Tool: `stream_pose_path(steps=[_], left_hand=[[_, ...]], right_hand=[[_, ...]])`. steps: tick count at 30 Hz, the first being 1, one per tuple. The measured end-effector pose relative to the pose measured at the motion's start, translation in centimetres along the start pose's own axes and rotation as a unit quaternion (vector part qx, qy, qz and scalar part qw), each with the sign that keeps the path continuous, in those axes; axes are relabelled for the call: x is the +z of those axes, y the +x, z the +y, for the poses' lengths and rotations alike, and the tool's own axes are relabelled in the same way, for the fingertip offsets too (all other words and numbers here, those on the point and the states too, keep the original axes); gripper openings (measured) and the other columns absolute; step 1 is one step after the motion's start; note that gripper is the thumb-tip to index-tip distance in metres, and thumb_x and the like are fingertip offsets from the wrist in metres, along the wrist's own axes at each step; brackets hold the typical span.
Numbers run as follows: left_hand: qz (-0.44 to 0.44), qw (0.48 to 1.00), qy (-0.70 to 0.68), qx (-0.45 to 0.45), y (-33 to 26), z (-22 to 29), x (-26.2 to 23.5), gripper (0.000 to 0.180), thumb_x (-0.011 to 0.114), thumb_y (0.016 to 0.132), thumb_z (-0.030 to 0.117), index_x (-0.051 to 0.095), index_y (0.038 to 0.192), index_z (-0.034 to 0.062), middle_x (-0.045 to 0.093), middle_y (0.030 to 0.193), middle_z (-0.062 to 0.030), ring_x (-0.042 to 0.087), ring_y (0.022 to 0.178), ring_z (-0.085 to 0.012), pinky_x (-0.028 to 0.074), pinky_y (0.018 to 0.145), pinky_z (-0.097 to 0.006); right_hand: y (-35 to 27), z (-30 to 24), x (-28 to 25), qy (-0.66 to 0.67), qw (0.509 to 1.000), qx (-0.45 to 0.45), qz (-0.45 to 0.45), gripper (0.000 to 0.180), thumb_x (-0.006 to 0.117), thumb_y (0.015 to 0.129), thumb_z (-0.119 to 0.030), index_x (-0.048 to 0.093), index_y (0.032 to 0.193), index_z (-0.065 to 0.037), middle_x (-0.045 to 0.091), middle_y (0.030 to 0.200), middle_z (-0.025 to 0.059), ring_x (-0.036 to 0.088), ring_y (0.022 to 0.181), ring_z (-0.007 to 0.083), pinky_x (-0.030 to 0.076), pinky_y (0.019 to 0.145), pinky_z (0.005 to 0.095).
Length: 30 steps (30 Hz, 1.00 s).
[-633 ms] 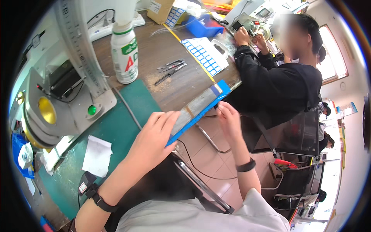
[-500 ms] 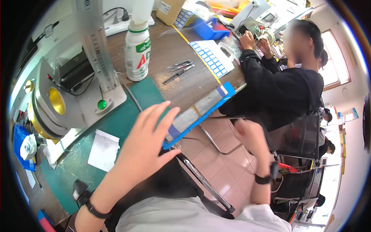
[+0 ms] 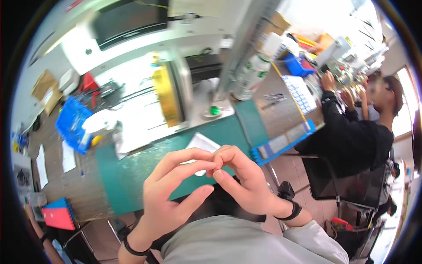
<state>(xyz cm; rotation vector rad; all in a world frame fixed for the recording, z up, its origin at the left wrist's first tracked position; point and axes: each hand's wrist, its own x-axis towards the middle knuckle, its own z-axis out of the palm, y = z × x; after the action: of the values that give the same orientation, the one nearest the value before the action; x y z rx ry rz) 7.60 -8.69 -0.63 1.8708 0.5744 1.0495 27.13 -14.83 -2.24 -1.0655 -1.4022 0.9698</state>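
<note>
White paper slip (image 3: 201, 143) lies flat on the dark green cutting mat (image 3: 132, 176), just beyond the fingertips and touched by neither hand. Head view: both hands hang over the mat's near edge, their fingertips meeting. The left hand (image 3: 173, 196) is loosely spread, thumb apart from the fingers, grasping nothing that shows; the right hand (image 3: 248, 182) is curled, its index tip against the left one, and I cannot tell whether it pinches something small. By my judgement the step is fine fingertip work between the 2 hands, which calls for a steady, close pinch.

Around it, a grey bench press with a brass-coloured block (image 3: 166, 94) stands behind the mat, a green round button (image 3: 214, 110) on its base; a white plastic bottle with a green label (image 3: 251, 72) stands beside the press column. A long blue parts tray (image 3: 285, 141) rests at the table edge, near the right hand. A blue plastic bin (image 3: 72, 123) sits well apart at left. A co-worker's black sleeve (image 3: 347, 136) is close at right, crowding that side.
</note>
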Motion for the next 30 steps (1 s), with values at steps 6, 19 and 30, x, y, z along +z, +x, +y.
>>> stream_pose_path(steps=[6, 19, 30], left_hand=[[0.064, 0.961, -0.238, -0.127, -1.8, -1.6, -2.5, 0.025, 0.074, 0.094, -0.009, 0.076, 0.118, -0.0035, 0.069, 0.128, -0.0142, 0.069, 0.119, -0.0209, 0.065, 0.097, -0.033], [0.073, 0.913, -0.350, -0.199, -2.0, -4.5, -3.0, 0.015, 0.071, 0.095, -0.008, 0.075, 0.108, -0.0015, 0.069, 0.121, -0.0102, 0.072, 0.107, -0.0188, 0.064, 0.083, -0.031], [0.089, 0.942, -0.282, -0.156, -2.0, -3.6, -3.1, 0.021, 0.077, 0.094, -0.006, 0.078, 0.114, -0.0012, 0.070, 0.125, -0.0127, 0.071, 0.108, -0.0159, 0.066, 0.084, -0.028]], right_hand=[[1.6, -0.3, 3.2, 0.029, 0.997, 0.063, 0.027, 0.008, 0.071, 0.101, 0.000, 0.069, 0.108, 0.000, 0.074, 0.097, 0.0028, 0.064, 0.086, 0.0081, 0.052, 0.079, 0.0263], [1.8, -0.1, 4.7, 0.120, 0.981, 0.136, 0.066, 0.003, 0.069, 0.103, -0.001, 0.068, 0.106, 0.000, 0.072, 0.097, 0.0025, 0.063, 0.084, 0.0080, 0.049, 0.077, 0.0247], [2.8, -1.1, 3.7, -0.077, 0.995, 0.027, 0.052, 0.009, 0.081, 0.093, -0.003, 0.076, 0.100, -0.003, 0.076, 0.092, 0.0014, 0.063, 0.079, 0.0094, 0.050, 0.071, 0.0250]])
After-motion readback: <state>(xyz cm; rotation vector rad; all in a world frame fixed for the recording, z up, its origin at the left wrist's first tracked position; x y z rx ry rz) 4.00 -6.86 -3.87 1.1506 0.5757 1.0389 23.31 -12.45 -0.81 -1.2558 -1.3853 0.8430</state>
